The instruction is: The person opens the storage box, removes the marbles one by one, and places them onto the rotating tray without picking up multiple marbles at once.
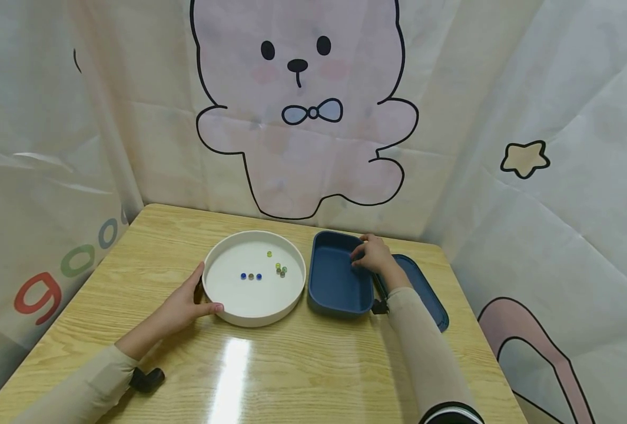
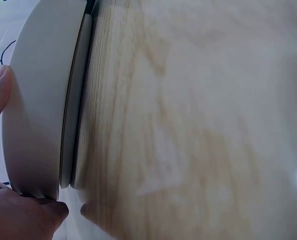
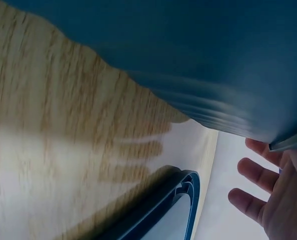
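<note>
My left hand (image 1: 186, 300) holds the side of a round white tray (image 1: 254, 317), with its thumb toward the front and its fingers along the left wall. The tray's side wall (image 2: 38, 100) fills the left part of the left wrist view. On the tray lie several small glass marbles (image 1: 259, 277), some blue, others yellow-green or brownish. Over the right wall of a deep blue box (image 1: 339, 282) is my right hand (image 1: 375, 256), its thumb side inside. Three spread fingers (image 3: 256, 172) show beyond the rim in the right wrist view; whether the hidden fingertips pinch anything is unclear.
A flat blue lid (image 1: 424, 294) lies right of the box, close to it. Everything stands on a wooden table (image 1: 302, 377) near its back edge. A printed cloth curtain (image 1: 313, 165) hangs right behind and along both sides.
</note>
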Demonstrator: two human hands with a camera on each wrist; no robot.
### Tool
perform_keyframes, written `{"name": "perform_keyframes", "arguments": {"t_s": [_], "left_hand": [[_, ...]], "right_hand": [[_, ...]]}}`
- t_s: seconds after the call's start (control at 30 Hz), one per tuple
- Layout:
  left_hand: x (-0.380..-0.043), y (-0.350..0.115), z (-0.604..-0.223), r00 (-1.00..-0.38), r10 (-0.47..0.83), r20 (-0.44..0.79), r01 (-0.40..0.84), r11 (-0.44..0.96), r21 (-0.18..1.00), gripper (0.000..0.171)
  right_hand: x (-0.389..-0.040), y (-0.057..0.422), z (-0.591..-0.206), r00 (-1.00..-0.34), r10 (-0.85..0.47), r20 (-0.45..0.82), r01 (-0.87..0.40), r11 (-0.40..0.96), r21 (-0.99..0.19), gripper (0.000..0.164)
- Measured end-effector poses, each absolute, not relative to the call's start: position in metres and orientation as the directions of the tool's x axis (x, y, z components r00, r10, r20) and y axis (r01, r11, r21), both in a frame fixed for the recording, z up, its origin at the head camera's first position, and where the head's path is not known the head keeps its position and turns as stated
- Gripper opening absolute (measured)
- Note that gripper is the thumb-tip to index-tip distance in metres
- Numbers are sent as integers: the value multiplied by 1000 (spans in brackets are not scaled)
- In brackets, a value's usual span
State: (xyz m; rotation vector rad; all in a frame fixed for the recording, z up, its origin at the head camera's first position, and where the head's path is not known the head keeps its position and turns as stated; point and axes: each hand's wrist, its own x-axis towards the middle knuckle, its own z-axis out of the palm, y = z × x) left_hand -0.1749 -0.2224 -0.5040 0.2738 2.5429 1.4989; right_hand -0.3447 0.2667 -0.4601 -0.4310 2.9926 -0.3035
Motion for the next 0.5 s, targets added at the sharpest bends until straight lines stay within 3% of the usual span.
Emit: {"name": "perform_keyframes", "arguments": {"t_s": [0.5], "left_hand": [[-176, -222, -504, -967, 249, -51, 71, 459, 886, 126]], "right_hand": [[-343, 259, -459, -966, -221, -136, -201, 969, -145, 21]]}}
